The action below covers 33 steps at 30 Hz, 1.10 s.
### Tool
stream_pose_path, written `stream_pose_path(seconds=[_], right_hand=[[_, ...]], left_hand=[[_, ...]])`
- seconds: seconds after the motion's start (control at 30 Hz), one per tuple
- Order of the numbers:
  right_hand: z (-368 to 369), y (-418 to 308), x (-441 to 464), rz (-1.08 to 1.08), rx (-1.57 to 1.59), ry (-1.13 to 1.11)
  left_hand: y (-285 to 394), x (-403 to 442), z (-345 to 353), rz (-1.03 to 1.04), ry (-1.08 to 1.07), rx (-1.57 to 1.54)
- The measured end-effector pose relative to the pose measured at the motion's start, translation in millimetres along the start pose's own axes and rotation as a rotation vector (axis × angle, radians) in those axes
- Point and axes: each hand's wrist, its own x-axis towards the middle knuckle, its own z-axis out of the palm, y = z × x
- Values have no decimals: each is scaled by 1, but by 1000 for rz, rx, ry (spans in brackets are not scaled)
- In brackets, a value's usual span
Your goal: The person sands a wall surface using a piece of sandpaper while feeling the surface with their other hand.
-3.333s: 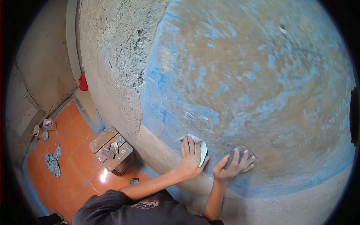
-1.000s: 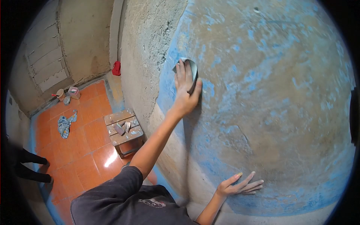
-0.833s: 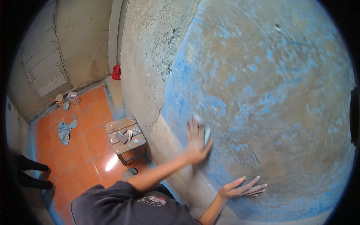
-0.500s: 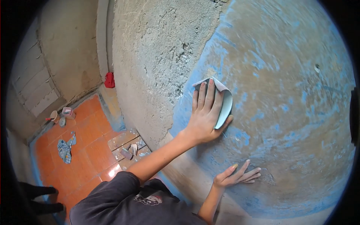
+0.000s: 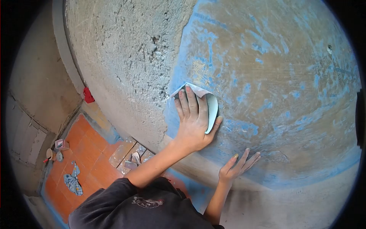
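My left hand [image 5: 193, 122] presses a pale, curled sheet [image 5: 212, 110] to the wall, its fingers on the sheet and its thumb beside the curled right edge. The sheet's upper left corner reaches the border between rough grey plaster [image 5: 129, 57] and the smoother, blue-streaked wall surface [image 5: 282, 99]. Lower and to the right, my right hand [image 5: 238, 166] rests its fingertips on the streaked surface, with fingers apart and nothing in it.
At the lower left, a paint-spotted wooden stool [image 5: 122, 152] carries small blocks [image 5: 131, 164]. On the orange tiled floor [image 5: 89, 156] lie a checked cloth [image 5: 73, 179], a tub [image 5: 50, 154] and a square container [image 5: 61, 144]. A red object [image 5: 88, 95] is by the wall's base.
Over the last seconds my left hand has moved up and down the wall with the sheet. The view has since shifted, and another person's dark-clothed legs have left it. My right hand remains low on the wall.
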Motion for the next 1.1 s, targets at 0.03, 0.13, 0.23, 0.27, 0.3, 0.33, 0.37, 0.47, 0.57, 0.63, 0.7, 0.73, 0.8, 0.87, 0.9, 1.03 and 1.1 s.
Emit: stream_pose_path(seconds=[0.03,0.13,0.23,0.27,0.3,0.33,0.37,0.47,0.57,0.63,0.7,0.73,0.8,0.87,0.9,1.03,1.1], right_hand=[[-2,0,-1,2,-5,-13],[-4,3,-2,-1,-39,-28],[-2,9,-4,-1,-32,-13],[-2,12,-4,-15,-43,-13],[-2,17,-3,-28,-52,-12],[-5,22,-4,-43,-60,-12],[-10,29,-3,-54,-84,-9],[-21,52,4,-88,-116,-2],[-35,86,3,-102,-135,12],[-42,111,1,-132,-168,8],[-52,129,5,-179,-176,29],[-56,140,10,-203,-181,48],[-72,168,11,-159,-184,69],[-86,201,14,-160,-156,92],[-93,208,18,-144,-122,116],[-101,226,30,-183,-38,153],[-102,230,27,-216,-18,143]], left_hand=[[0,-1,0,4,-3,6],[8,-94,43,-75,-255,-2],[16,-153,56,-87,-567,-217],[16,-157,61,-86,-552,-214],[18,-149,60,-85,-536,-209],[24,-121,44,-157,-630,-198],[25,-99,39,-130,-453,-114],[19,-33,17,-133,-28,-120],[49,-72,52,-219,-261,-6],[96,-126,88,-167,-658,-74],[138,-165,105,-155,-760,-270],[151,-173,112,-168,-667,-276],[167,-172,115,-205,-554,-283],[164,-146,104,-279,-469,-209],[157,-123,92,-318,-314,-267],[149,-69,68,-493,-23,-343],[172,-100,101,-544,-61,-297]])
